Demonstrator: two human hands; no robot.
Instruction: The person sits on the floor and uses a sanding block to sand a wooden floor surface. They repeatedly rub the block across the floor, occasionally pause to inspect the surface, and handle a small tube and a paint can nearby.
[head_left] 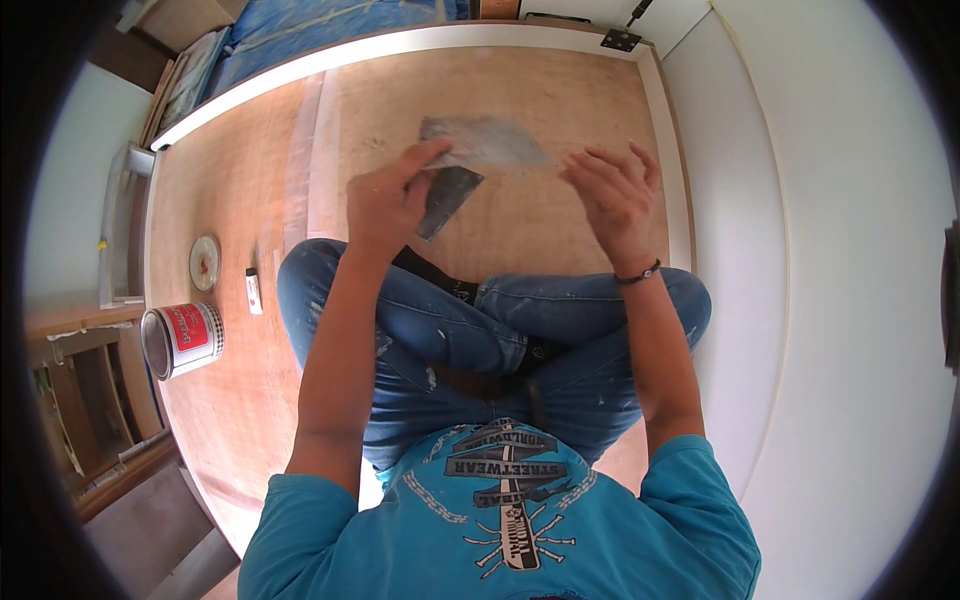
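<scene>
My left hand (388, 205) is closed, its thumb and fingers round a dark, flat, rectangular piece (450, 200) that slants down over the wooden panel. Just beyond its fingertips is a thin greyish-white sheet or patch (490, 140), smeared by motion. I cannot tell whether the left hand holds that too. To the right, my right hand (618, 195) is raised above the panel with its fingers bent but apart. Nothing shows in it, though its fingertips are slightly blurred.
I sit cross-legged on a wooden panel (560, 90) with a white raised edge. At left are a can (185, 340) on its side, a round lid (204, 263) and a small white tube (253, 292) with a black cap. A white wall (850, 300) stands close at right; blue sheeting (300, 45) lies beyond.
</scene>
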